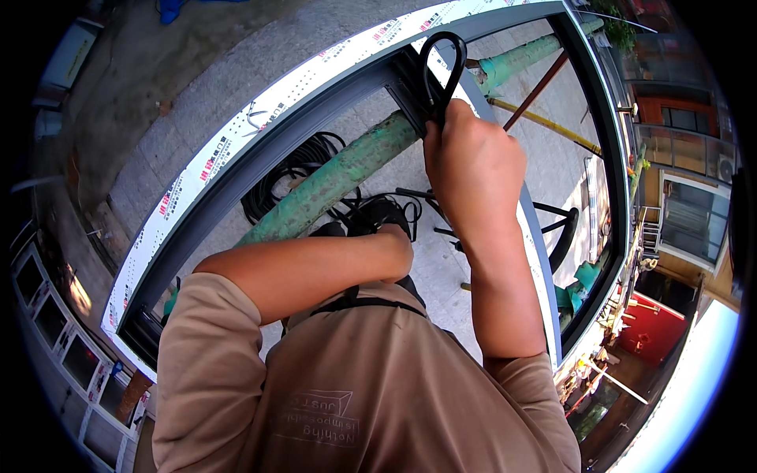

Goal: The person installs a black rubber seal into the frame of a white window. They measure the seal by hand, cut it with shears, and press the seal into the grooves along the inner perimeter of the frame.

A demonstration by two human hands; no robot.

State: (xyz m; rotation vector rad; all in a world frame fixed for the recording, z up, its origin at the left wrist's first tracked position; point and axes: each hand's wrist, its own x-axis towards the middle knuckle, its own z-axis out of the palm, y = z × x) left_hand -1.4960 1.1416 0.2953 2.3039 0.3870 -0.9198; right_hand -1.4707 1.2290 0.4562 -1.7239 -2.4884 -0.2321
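My right hand [477, 162] is closed round a glossy black rubber strip [426, 67], which rises from the fist in a narrow loop. The fist rests at the crossbar [499, 110] of a large window frame [223, 150], grey-black profile with printed white protective film on its outer faces. Across my waist bends the left forearm; my left hand [396, 246] is near my body, its fingers hidden, so I cannot tell whether it holds anything. A loose coil of black strip [272, 185] lies on the paving below the opening.
Under the frame runs a worn green pipe [331, 185], and more green pipe [520, 59] shows at the far right. A yellow bar [552, 126] and a black curved leg [561, 236] stand below the right opening. Buildings with windows [694, 217] edge the right side.
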